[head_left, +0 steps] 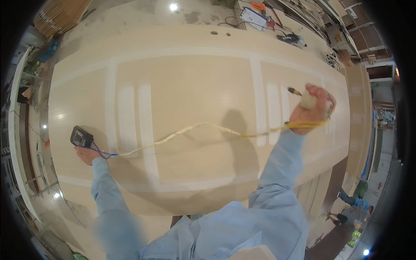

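Held in the left hand [88, 156]: a dark boxy device [81, 136], over the left end of the large beige panel [199, 95]. Closed on its near end as far as shown; fingers mostly hidden, exact grip not readable. Pressed to the panel or just above it: cannot tell. Beside that wrist: a blue cord [103, 153], leading to the pale yellow cable [190, 128].

Held in the right hand [318, 110], over the right part of the panel: a pale rounded object [308, 101], with fingers curled round it, blurred by motion. Just beside, toward the left: a small dark tip [294, 91]; whether part of the same object, cannot tell. Kind of either held item: uncertain.

Key relation, by judgement: line of the cable between the hands. Long axis left to right, roughly along the panel's length, with a shallow hump near mid-span; deeper yellow and more than one strand at the right wrist. Nearer to the dark device: left hand, touching it; right hand well apart, at the opposite end of the cable and farther up the view.

Beyond the far edge: a clipboard [253, 19] and a power tool [291, 40].
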`<state>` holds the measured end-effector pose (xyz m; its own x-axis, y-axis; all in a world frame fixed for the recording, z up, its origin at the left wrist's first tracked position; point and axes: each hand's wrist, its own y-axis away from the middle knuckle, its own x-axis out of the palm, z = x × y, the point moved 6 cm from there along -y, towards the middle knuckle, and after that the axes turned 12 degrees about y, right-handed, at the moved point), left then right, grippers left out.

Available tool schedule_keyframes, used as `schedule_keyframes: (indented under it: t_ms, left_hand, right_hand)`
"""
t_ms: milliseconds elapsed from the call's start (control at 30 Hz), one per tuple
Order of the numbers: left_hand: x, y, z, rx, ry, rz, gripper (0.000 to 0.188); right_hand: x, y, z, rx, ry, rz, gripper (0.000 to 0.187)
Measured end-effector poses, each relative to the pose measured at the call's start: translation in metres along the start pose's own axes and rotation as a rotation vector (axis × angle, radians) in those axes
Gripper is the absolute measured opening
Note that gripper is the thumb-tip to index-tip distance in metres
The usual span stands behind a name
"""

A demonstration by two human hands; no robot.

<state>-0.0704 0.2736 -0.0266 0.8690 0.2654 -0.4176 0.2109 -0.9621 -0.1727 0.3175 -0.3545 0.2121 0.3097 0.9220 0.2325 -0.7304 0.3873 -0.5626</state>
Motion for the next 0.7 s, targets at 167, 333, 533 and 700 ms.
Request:
schedule_keyframes:
  t_ms: [167, 333, 533, 700]
  left_hand:
    - [0.006, -0.003, 0.006, 0.183, -0.032, -0.053, 0.067]
    - [0.008, -0.006, 0.017, 0.144, 0.193, -0.032, 0.062]
    - [0.001, -0.006, 0.014, 0.202, 0.007, -0.041, 0.058]
    - [-0.002, 0.000, 0.006, 0.123, 0.095, -0.079, 0.051]
  right_hand:
    - [0.136, -0.004, -0.086, -0.045, 0.040, 0.195, 0.016]
    - [0.249, 0.010, -0.202, 0.223, -0.064, 0.269, 0.025]
    - [0.297, 0.017, -0.251, 0.175, 0.063, 0.315, 0.027]
    - [0.315, 0.013, -0.263, 0.037, 0.140, 0.308, 0.027]
